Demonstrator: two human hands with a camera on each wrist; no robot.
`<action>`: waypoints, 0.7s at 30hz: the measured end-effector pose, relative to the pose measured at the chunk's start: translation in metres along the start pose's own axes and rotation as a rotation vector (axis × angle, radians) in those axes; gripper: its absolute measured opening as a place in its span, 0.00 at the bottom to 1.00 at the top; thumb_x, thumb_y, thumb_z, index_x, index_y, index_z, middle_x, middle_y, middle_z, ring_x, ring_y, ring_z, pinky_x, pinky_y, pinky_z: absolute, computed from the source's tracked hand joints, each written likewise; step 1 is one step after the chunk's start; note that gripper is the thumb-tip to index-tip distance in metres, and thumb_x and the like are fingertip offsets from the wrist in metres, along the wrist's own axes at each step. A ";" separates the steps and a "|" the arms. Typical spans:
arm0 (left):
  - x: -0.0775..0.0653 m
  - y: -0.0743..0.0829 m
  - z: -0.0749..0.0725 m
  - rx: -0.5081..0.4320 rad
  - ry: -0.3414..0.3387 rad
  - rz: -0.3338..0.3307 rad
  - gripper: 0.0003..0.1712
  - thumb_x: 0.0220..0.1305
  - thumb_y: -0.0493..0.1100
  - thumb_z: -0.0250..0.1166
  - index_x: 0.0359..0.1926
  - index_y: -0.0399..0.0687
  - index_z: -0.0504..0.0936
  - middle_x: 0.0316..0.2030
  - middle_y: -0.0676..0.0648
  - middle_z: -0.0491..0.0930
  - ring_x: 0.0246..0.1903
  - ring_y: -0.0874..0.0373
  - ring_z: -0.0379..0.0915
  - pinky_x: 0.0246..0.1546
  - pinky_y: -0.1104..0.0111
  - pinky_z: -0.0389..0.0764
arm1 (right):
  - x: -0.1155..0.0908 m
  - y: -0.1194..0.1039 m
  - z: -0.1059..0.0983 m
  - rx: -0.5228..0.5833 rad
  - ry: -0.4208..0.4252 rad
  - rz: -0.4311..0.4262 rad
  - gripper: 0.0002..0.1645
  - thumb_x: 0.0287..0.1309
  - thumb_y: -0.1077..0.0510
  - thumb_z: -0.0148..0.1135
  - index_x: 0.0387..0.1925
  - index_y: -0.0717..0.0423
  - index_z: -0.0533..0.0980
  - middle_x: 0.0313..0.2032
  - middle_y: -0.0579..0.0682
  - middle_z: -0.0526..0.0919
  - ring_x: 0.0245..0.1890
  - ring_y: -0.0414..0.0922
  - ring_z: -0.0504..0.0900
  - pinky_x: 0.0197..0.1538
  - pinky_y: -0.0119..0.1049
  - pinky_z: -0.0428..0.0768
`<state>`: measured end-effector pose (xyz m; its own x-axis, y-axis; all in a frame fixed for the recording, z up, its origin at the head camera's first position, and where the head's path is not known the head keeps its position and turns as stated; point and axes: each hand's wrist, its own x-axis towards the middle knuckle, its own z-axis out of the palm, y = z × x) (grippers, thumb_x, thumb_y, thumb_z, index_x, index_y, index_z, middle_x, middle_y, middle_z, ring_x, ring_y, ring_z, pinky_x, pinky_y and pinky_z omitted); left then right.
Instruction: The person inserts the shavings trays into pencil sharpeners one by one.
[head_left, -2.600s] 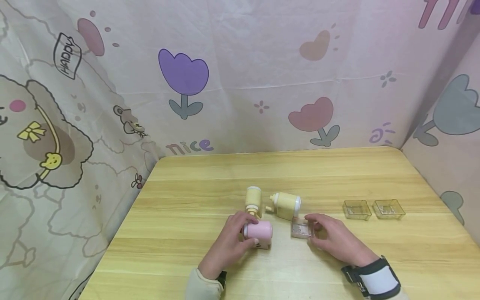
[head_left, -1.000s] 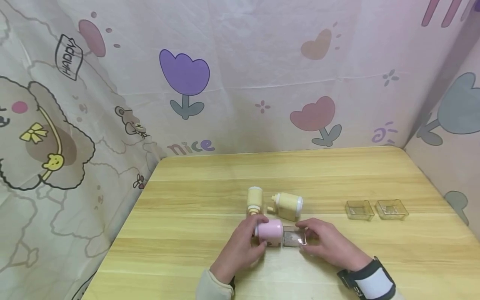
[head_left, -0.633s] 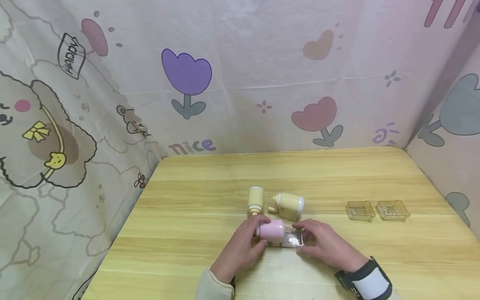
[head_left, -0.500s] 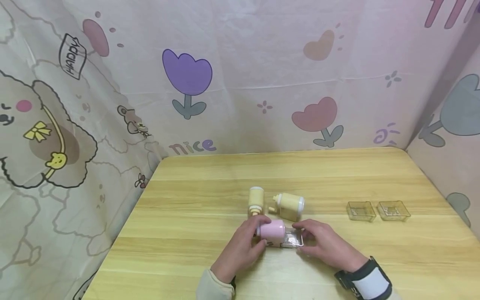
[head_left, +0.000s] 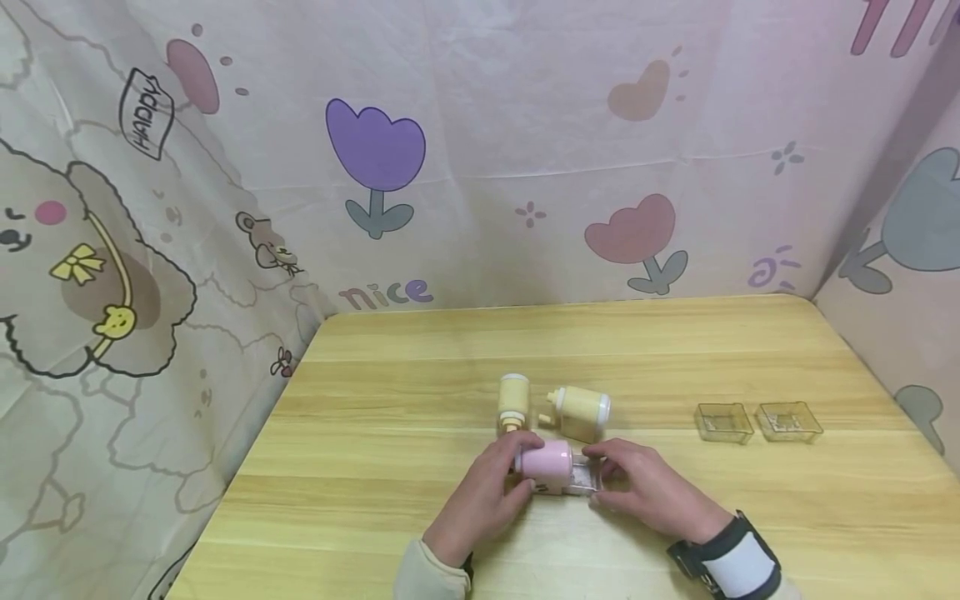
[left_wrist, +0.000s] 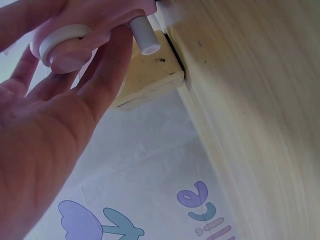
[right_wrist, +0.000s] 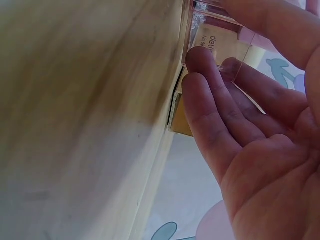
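A pink crank pencil sharpener (head_left: pixel 546 460) lies on the table, gripped by my left hand (head_left: pixel 480 500) with fingers over the far side and thumb on the near side. Its pale crank knob (left_wrist: pixel 145 37) shows in the left wrist view. My right hand (head_left: pixel 648 490) pinches the outer end of a clear shavings drawer (head_left: pixel 583 477), which sits partly inside the sharpener's right end. Through the drawer's clear wall (right_wrist: pixel 225 47), printed lettering is visible in the right wrist view. Just behind are two yellow crank sharpeners, one pointing toward me (head_left: pixel 514 393) and one lying sideways (head_left: pixel 585 407).
Two yellowish clear drawers (head_left: pixel 723 423) with light bits in them stand side by side on the right of the wooden table (head_left: pixel 390 467). A patterned cloth (head_left: pixel 480 150) hangs behind the table and at both sides.
The clear drawer was apart from the pink sharpener at first. My right hand has moved it left into the sharpener's end, and it sits deeper now. The sharpener shifted slightly right.
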<state>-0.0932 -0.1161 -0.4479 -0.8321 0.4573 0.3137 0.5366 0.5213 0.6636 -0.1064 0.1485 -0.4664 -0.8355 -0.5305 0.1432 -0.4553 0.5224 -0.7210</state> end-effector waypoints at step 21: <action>0.001 0.002 0.001 -0.068 -0.027 -0.029 0.25 0.60 0.38 0.65 0.56 0.56 0.69 0.55 0.53 0.73 0.51 0.60 0.70 0.50 0.69 0.74 | 0.004 -0.006 0.003 0.014 -0.021 -0.014 0.36 0.48 0.51 0.71 0.57 0.60 0.71 0.44 0.44 0.79 0.40 0.37 0.77 0.44 0.36 0.79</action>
<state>-0.0926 -0.1137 -0.4468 -0.8426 0.4626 0.2756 0.5008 0.4849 0.7170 -0.1061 0.1410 -0.4636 -0.8222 -0.5519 0.1393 -0.4627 0.5054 -0.7284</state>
